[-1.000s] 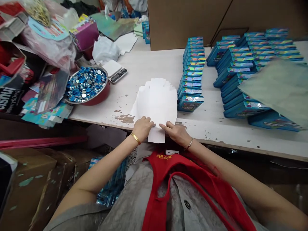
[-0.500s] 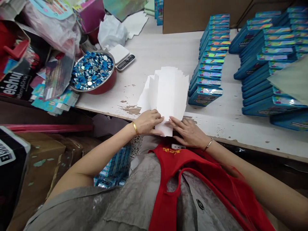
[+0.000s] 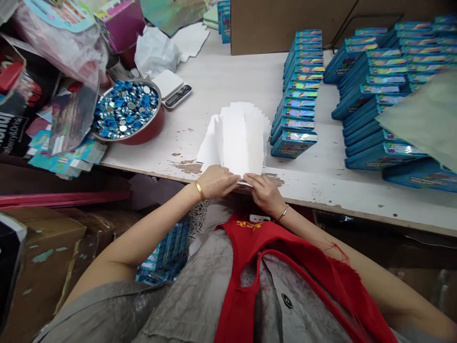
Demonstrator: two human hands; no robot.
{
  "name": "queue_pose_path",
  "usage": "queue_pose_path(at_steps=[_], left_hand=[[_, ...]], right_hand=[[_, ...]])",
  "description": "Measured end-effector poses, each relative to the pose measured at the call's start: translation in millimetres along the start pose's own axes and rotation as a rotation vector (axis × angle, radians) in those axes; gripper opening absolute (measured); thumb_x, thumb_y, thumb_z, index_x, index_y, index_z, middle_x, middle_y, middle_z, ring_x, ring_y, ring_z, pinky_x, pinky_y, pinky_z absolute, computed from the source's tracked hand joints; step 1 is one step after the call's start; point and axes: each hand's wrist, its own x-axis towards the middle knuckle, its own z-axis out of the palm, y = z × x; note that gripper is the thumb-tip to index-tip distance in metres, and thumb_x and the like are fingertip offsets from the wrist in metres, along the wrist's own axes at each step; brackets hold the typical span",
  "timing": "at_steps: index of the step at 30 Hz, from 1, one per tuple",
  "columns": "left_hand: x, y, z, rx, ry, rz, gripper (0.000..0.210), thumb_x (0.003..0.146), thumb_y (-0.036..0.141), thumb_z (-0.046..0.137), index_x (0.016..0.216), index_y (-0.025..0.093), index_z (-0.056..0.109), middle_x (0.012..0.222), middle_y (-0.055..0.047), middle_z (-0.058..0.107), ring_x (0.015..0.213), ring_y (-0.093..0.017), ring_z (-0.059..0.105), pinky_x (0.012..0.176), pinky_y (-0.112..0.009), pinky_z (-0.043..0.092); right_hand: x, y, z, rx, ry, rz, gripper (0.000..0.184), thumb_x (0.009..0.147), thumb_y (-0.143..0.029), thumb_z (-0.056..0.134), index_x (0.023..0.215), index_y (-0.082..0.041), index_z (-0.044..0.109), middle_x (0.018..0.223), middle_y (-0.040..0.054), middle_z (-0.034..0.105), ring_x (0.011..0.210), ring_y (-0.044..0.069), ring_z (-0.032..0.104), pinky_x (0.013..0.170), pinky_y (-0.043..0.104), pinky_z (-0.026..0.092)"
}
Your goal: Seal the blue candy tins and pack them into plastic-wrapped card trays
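Creased white card box blanks lie in a loose pile at the table's near edge, their plain sides up and their ends stepped. My left hand has its fingers bent over the near end of the top blank. From the other side my right hand pinches that same end, fingertips close to the left ones. The near flap is bent up between both hands. Thumbs and the underside of the card are mostly hidden.
Rows of blue printed boxes stand to the right, some under a pale sheet. On the left are a red bowl of blue and silver round pieces, a small scale and a crumpled white bag. A brown carton stands behind.
The near flap lay flat toward me before; now it is bent upward. Both hands have closed in on the fold, the right hand's fingers drawing together. The view has shifted slightly.
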Motion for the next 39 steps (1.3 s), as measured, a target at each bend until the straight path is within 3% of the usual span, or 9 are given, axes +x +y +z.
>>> queue_pose_path(at_steps=[4, 8, 11, 15, 19, 24, 30, 36, 39], left_hand=[[11.4, 7.5, 1.5, -0.013, 0.024, -0.273, 0.027, 0.094, 0.032, 0.046, 0.112, 0.019, 0.063, 0.081, -0.008, 0.072, 0.074, -0.022, 0.067, 0.068, -0.031, 0.046], [13.9, 11.1, 0.9, -0.138, 0.133, -0.379, 0.029, 0.094, 0.028, 0.048, 0.120, 0.022, 0.059, 0.101, -0.007, 0.070, 0.090, -0.020, 0.067, 0.077, -0.030, 0.049], [-0.8, 12.9, 11.6, -0.232, 0.439, -0.400, 0.042, 0.094, 0.032, 0.047, 0.135, 0.020, 0.048, 0.132, -0.013, 0.056, 0.116, -0.023, 0.058, 0.095, -0.035, 0.048], [-17.9, 24.4, 47.5, -0.383, 0.809, -0.590, 0.081, 0.091, 0.039, 0.053, 0.153, 0.022, 0.004, 0.159, -0.014, 0.017, 0.147, -0.028, 0.020, 0.117, -0.044, 0.028], [-7.4, 46.5, 77.6, -0.666, 0.723, -0.645, 0.089, 0.092, 0.031, 0.050, 0.152, 0.020, -0.016, 0.162, -0.012, 0.004, 0.149, -0.024, 0.011, 0.121, -0.041, 0.022], [9.0, 57.5, 77.5, -0.741, 0.744, -0.690, 0.078, 0.095, 0.028, 0.044, 0.153, 0.019, -0.008, 0.162, -0.010, 0.004, 0.149, -0.023, 0.008, 0.122, -0.040, 0.020], [15.1, 55.2, 81.6, -0.647, 0.823, -0.832, 0.064, 0.099, 0.035, 0.035, 0.154, 0.020, 0.006, 0.159, -0.008, 0.022, 0.145, -0.021, 0.027, 0.118, -0.036, 0.031], [23.4, 53.3, 85.7, -0.793, 0.858, -0.986, 0.064, 0.093, 0.031, 0.047, 0.151, 0.017, 0.024, 0.152, -0.011, 0.038, 0.138, -0.022, 0.040, 0.115, -0.035, 0.035], [13.9, 49.3, 80.1, -0.793, 0.826, -0.944, 0.070, 0.091, 0.032, 0.050, 0.152, 0.016, 0.020, 0.152, -0.012, 0.038, 0.138, -0.022, 0.040, 0.114, -0.034, 0.034]], right_hand=[[4.2, -1.7, 4.6, 0.011, 0.106, 0.047, 0.062, 0.096, -0.013, 0.032, 0.154, -0.023, 0.013, 0.151, 0.0137, 0.037, 0.136, 0.026, 0.041, 0.104, 0.049, 0.047], [-0.6, 1.3, 10.9, -0.040, 0.013, 0.012, 0.063, 0.094, -0.011, 0.034, 0.154, -0.024, 0.018, 0.155, 0.0133, 0.031, 0.126, 0.029, 0.050, 0.100, 0.054, 0.048], [-2.7, 5.1, 11.2, -0.101, -0.063, -0.004, 0.065, 0.093, -0.008, 0.035, 0.154, -0.022, 0.019, 0.156, 0.0135, 0.029, 0.117, 0.030, 0.054, 0.096, 0.057, 0.048], [1.1, 5.9, 6.6, -0.133, -0.098, -0.044, 0.068, 0.091, -0.004, 0.030, 0.155, -0.021, 0.015, 0.155, 0.0138, 0.031, 0.117, 0.030, 0.053, 0.097, 0.056, 0.047], [7.5, 0.5, 4.9, -0.130, -0.088, -0.062, 0.069, 0.090, -0.003, 0.030, 0.155, -0.018, 0.011, 0.155, 0.0170, 0.030, 0.118, 0.031, 0.052, 0.095, 0.055, 0.049], [12.6, -5.8, 7.2, -0.064, -0.066, -0.069, 0.067, 0.093, -0.009, 0.033, 0.155, -0.021, 0.010, 0.154, 0.0177, 0.031, 0.124, 0.031, 0.049, 0.096, 0.054, 0.048], [10.0, -6.0, 8.7, -0.006, 0.027, -0.071, 0.071, 0.095, -0.018, 0.042, 0.155, -0.020, 0.005, 0.152, 0.0181, 0.032, 0.136, 0.030, 0.038, 0.103, 0.051, 0.045], [13.4, -12.2, 16.5, -0.203, -0.063, -0.036, 0.045, 0.095, -0.015, 0.038, 0.140, -0.014, 0.045, 0.137, 0.0173, 0.053, 0.103, 0.028, 0.052, 0.087, 0.047, 0.046], [22.7, -15.4, 17.5, -0.276, -0.079, 0.034, 0.033, 0.096, -0.017, 0.041, 0.123, -0.015, 0.060, 0.119, 0.0134, 0.064, 0.087, 0.024, 0.050, 0.079, 0.039, 0.043]])
